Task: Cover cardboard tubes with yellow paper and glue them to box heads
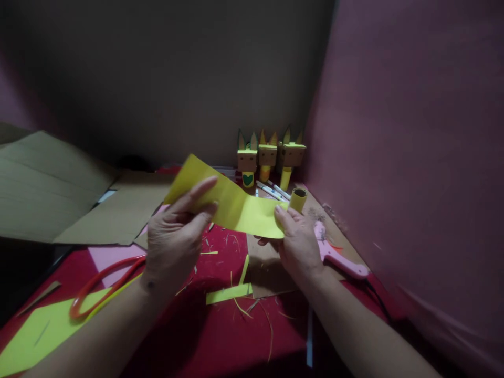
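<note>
Well, yellow strip [232,202] between left hand [177,226] and right hand [297,236].

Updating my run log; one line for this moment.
left hand: holds yellow strip | right hand: on strip's end, beside upright roll

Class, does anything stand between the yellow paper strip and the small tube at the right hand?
No separate object visibly does. Only the fingers of the right hand partly cover where the yellow paper strip nears the tube.
</note>
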### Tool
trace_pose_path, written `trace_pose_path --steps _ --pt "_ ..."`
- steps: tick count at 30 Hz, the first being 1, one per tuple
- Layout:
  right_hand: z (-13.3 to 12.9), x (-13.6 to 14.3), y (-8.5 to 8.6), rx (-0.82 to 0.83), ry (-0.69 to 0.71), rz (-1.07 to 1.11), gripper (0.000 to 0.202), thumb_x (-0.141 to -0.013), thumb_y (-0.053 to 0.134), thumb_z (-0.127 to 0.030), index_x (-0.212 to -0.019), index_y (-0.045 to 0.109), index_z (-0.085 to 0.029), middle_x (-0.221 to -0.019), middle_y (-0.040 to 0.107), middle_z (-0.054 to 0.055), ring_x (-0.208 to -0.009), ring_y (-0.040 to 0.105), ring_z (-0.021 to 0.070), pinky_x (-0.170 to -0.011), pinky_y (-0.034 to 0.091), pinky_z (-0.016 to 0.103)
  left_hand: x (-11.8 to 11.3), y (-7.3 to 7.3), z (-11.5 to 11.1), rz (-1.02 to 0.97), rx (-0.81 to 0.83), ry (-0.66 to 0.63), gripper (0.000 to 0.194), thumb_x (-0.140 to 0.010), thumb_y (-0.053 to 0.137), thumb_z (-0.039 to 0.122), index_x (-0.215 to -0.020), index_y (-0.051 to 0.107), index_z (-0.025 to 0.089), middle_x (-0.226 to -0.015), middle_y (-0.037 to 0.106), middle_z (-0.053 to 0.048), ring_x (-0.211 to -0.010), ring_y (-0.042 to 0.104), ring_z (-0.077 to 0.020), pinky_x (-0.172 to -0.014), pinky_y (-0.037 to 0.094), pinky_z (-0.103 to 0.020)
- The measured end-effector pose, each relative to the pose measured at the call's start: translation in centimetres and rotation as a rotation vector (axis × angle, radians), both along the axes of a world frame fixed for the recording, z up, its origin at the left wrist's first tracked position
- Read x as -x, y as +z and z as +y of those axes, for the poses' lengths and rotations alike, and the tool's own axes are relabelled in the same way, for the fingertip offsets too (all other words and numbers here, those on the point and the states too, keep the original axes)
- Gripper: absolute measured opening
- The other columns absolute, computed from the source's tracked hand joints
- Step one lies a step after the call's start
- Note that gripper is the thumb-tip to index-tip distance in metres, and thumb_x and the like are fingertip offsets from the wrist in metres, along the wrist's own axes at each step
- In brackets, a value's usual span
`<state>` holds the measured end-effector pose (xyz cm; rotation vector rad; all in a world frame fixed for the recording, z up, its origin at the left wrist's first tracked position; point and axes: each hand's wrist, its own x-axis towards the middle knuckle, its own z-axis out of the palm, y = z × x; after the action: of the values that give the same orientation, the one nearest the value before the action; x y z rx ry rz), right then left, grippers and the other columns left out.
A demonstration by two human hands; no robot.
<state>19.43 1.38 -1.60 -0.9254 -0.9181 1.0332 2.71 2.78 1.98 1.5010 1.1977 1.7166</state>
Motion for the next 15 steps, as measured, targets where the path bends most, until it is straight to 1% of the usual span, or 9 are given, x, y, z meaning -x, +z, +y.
trace_pose_path --steps 3,5,7,10,13,15 --pt "0.1 0.3 0.1 -0.018 -0.04 0.008 0.027 -0.092 0.049 -0.039 -0.089 0.064 -0.016 -0.067 0.068 0.004 -0.057 0.065 0.0186 -0.048 0.055 0.031 0.6 1.0 0.6 -0.171 0.049 -0.066 0.05 -0.076 0.072 0.013 -0.123 0.065 0.027 -0.083 0.075 0.001 -0.07 0.069 -0.0151 -0.054 0.057 -0.021" --pt "-0.1 0.5 0.2 -0.047 -0.037 -0.015 0.03 -0.094 0.045 -0.041 -0.093 0.063 -0.017 -0.069 0.068 0.005 -0.06 0.067 0.0197 -0.05 0.056 0.032 1.3 1.4 1.5 -0.246 0.127 -0.125 0.055 -0.078 0.069 0.01 -0.13 0.058 0.022 -0.089 0.075 -0.003 -0.077 0.071 -0.0173 -0.061 0.059 -0.024" --pt "-0.4 0.6 0.3 -0.064 -0.025 -0.034 0.034 -0.096 0.041 -0.043 -0.095 0.064 -0.017 -0.068 0.068 0.005 -0.061 0.068 0.0205 -0.05 0.057 0.032 2.0 1.4 2.4 -0.27 0.147 -0.152 0.054 -0.081 0.067 0.011 -0.133 0.053 0.019 -0.095 0.075 -0.006 -0.079 0.071 -0.0178 -0.064 0.06 -0.025" --pt "-0.8 0.4 0.8 -0.067 -0.037 -0.051 0.036 -0.097 0.038 -0.042 -0.094 0.064 -0.017 -0.065 0.067 0.006 -0.06 0.068 0.021 -0.048 0.056 0.031 2.7 1.0 3.4 -0.254 0.088 -0.134 0.047 -0.081 0.066 0.014 -0.125 0.053 0.019 -0.098 0.073 -0.008 -0.079 0.071 -0.0181 -0.062 0.058 -0.025" --pt "-0.9 0.0 1.1 -0.057 -0.026 -0.051 0.035 -0.096 0.041 -0.041 -0.092 0.065 -0.016 -0.064 0.067 0.005 -0.056 0.067 0.0201 -0.044 0.054 0.03 3.2 0.8 3.9 -0.314 0.101 -0.149 0.04 -0.072 0.071 0.013 -0.11 0.06 0.018 -0.085 0.072 -0.004 -0.068 0.068 -0.0152 -0.053 0.053 -0.021" --pt "-0.8 -0.2 1.0 -0.055 -0.009 -0.043 0.032 -0.094 0.046 -0.041 -0.09 0.065 -0.016 -0.062 0.066 0.004 -0.052 0.065 0.0185 -0.04 0.051 0.027 3.8 1.0 4.3 -0.354 0.126 -0.161 0.036 -0.067 0.074 0.013 -0.102 0.063 0.017 -0.078 0.07 -0.001 -0.062 0.065 -0.0123 -0.05 0.05 -0.018"
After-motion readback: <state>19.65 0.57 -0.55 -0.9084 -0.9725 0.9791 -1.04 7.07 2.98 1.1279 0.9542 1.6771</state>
